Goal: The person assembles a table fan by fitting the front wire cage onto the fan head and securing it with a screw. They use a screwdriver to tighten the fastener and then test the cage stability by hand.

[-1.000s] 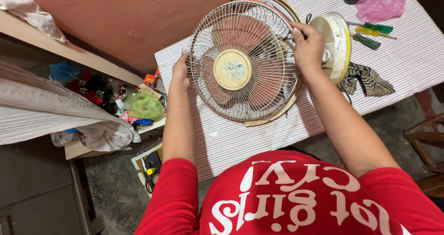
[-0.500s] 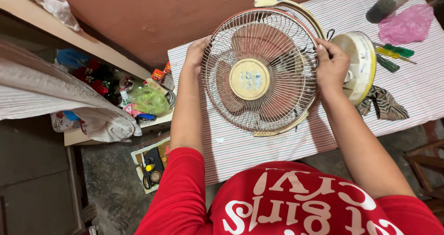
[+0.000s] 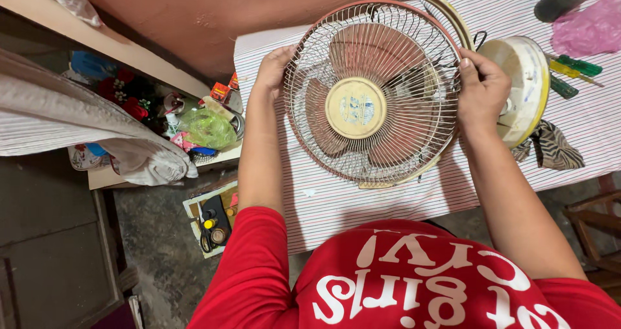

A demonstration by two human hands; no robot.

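Both hands, left hand (image 3: 273,70) and right hand (image 3: 482,89), are gripping opposite rims of the round rusty wire fan guard (image 3: 372,93) between them, above the striped bench (image 3: 336,203)

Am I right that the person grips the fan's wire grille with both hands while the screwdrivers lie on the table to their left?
Not quite: the head view shows the screwdrivers on the table's right side. Both the left hand and right hand do grip the fan grille.

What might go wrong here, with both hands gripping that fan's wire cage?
The left hand and right hand grip opposite edges of the wire guard; fingertips might get pinched between its thin wires. The fan's round base lies tipped near the screwdrivers, so a tug might knock them across the striped table.
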